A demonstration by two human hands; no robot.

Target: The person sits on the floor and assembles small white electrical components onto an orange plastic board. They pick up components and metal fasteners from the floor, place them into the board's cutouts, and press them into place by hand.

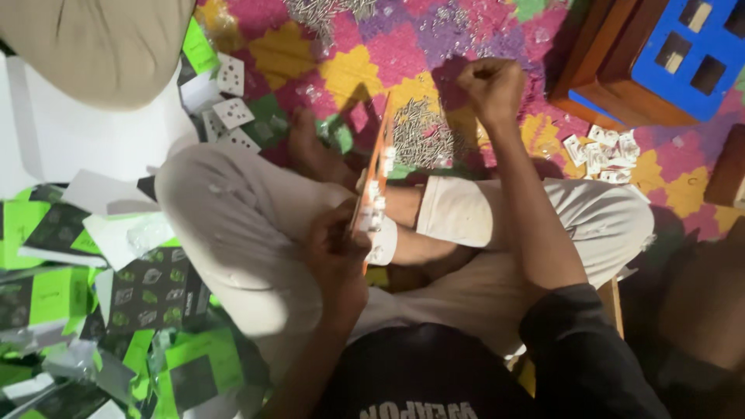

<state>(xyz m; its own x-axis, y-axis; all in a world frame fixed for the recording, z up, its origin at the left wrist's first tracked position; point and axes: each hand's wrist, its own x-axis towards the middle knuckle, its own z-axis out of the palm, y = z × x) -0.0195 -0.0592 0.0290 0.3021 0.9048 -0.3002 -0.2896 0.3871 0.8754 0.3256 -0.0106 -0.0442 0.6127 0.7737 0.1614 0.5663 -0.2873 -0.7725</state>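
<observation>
My left hand (335, 247) grips the orange strip (372, 182) edge-on. My right hand (490, 87) is fisted over the screw pile (421, 140); I cannot tell its contents. I'd keep the strip steady.

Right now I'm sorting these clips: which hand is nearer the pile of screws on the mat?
Right. The right hand is a fist just above the screws; the left hand holds the orange board at the lap.
</observation>
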